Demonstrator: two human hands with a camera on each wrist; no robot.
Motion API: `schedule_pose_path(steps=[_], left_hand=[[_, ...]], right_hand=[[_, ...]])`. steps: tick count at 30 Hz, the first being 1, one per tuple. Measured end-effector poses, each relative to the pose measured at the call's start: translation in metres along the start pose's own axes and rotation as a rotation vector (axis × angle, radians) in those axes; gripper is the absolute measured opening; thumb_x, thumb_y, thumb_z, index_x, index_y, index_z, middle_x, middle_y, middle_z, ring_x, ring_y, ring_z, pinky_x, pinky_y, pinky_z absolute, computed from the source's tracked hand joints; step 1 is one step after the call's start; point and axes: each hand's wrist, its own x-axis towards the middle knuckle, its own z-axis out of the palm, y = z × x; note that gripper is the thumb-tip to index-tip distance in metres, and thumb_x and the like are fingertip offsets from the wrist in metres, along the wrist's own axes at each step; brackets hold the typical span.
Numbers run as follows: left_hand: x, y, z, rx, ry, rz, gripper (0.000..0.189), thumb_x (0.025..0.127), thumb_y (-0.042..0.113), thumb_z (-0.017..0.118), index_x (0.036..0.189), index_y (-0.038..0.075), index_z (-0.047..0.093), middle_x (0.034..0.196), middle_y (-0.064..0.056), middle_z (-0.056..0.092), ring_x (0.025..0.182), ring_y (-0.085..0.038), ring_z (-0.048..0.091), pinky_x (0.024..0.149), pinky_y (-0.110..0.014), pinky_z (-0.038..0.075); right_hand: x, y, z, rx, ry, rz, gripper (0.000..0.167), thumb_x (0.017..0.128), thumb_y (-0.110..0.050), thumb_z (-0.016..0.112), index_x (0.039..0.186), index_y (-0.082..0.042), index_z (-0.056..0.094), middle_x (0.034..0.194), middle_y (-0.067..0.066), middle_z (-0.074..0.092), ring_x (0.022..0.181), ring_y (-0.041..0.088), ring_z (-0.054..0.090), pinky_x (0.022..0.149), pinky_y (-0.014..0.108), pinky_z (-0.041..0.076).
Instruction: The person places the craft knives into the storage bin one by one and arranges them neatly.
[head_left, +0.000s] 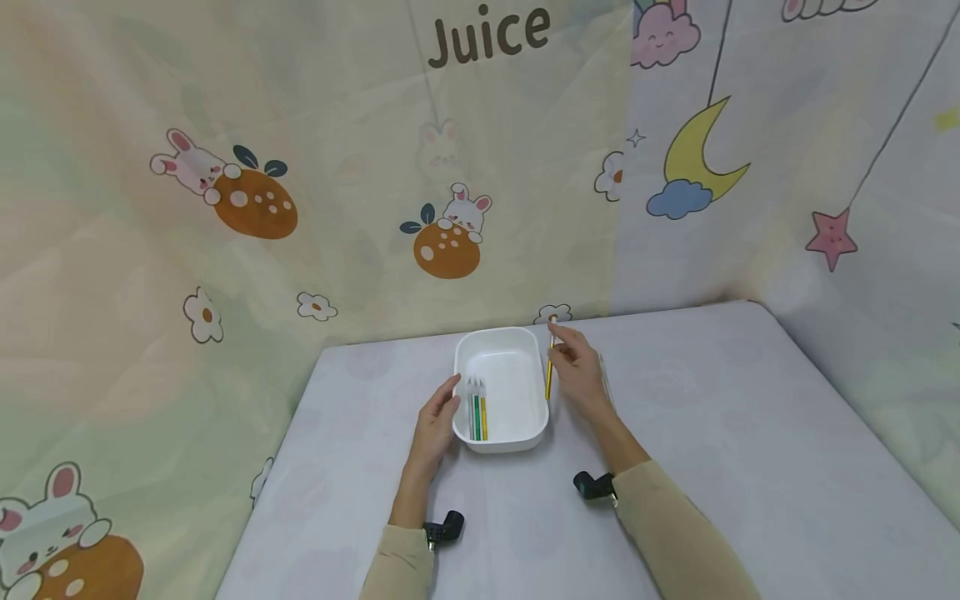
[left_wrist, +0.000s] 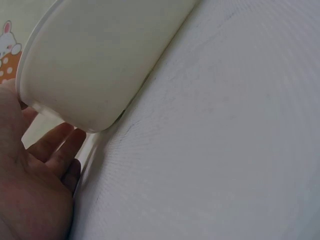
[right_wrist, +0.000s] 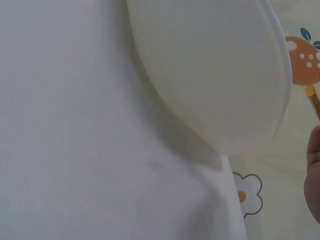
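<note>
A white rectangular tub (head_left: pixel 513 446) sits on the table, with several slim pencils (head_left: pixel 477 417) in silver, green and yellow side by side at its left, their pale tips pointing away from me. My left hand (head_left: pixel 433 429) rests on the tub's left side; in the left wrist view its fingers (left_wrist: pixel 62 150) touch the outer wall near the bottom. Beyond the tub's right rim, my right hand (head_left: pixel 576 371) pinches a yellow pencil (head_left: pixel 550 375) upright near its pale upper end. The right wrist view catches only the pencil's yellow end (right_wrist: pixel 310 91) and part of the hand.
Something thin and pale (head_left: pixel 605 379) lies on the table just right of the right hand, partly hidden by it. A white cloth covers the table (head_left: pixel 750 433). Printed curtains (head_left: pixel 360 208) hang behind its far edge and along the sides.
</note>
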Motion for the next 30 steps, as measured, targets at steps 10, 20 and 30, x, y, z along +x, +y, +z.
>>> schedule_pose_path(steps=[10, 20, 30], left_hand=[[0.001, 0.001, -0.001, 0.019, 0.009, -0.005, 0.04, 0.108, 0.031, 0.054, 0.147, 0.037, 0.058, 0.162, 0.01, 0.046, 0.156, -0.023, 0.035, 0.127, -0.052, 0.03], [0.002, 0.001, -0.001, 0.017, 0.016, -0.024, 0.038, 0.108, 0.029, 0.054, 0.143, 0.043, 0.059, 0.161, 0.012, 0.046, 0.156, -0.022, 0.035, 0.127, -0.053, 0.029], [0.001, 0.003, -0.001, 0.026, 0.006, -0.015, 0.039, 0.108, 0.029, 0.054, 0.145, 0.041, 0.058, 0.162, 0.011, 0.045, 0.156, -0.021, 0.035, 0.127, -0.052, 0.029]], right_hand=[[-0.018, -0.02, 0.012, 0.064, -0.105, 0.023, 0.042, 0.101, -0.008, 0.067, 0.143, -0.013, 0.063, 0.145, 0.007, 0.06, 0.101, 0.013, 0.06, 0.081, 0.013, 0.05], [-0.029, -0.014, 0.027, 0.048, -0.201, 0.018, 0.042, 0.101, -0.007, 0.067, 0.142, -0.01, 0.063, 0.145, 0.012, 0.059, 0.11, 0.029, 0.062, 0.086, 0.013, 0.051], [-0.035, -0.036, 0.033, -0.037, -0.249, 0.04, 0.042, 0.1, 0.003, 0.064, 0.141, 0.001, 0.061, 0.143, 0.021, 0.057, 0.111, 0.039, 0.063, 0.085, 0.015, 0.052]])
